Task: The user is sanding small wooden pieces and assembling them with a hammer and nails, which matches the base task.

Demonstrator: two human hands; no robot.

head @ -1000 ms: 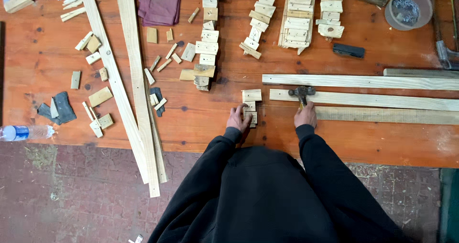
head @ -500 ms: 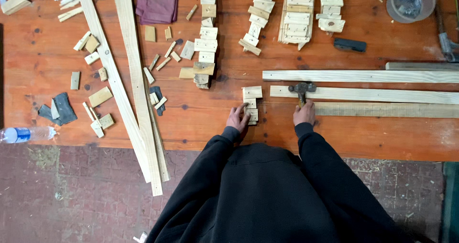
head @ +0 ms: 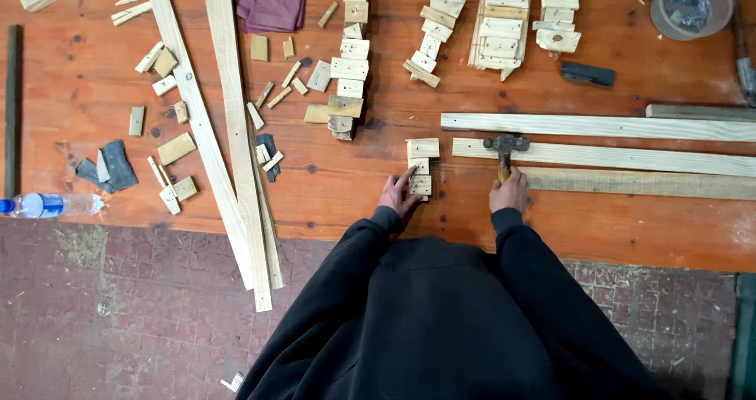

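1. A hammer (head: 505,152) is gripped by its handle in the right hand (head: 509,193), the dark head resting on the middle wooden slat (head: 614,157) of three long slats laid across the orange tabletop (head: 346,187)
2. A short column of small wooden blocks (head: 421,168) is touched by the fingertips of the left hand (head: 398,194), whose fingers are spread loosely and closed on nothing
3. The column lies just left of the slat ends, near the tabletop's front edge
4. Farther back, rows of stacked blocks (head: 350,50) and a purple cloth (head: 272,0) are seen
5. Two long boards (head: 228,132) are laid slantwise at the left, overhanging the brick floor (head: 134,313)
6. A plastic bottle (head: 51,205) is found at the far left edge
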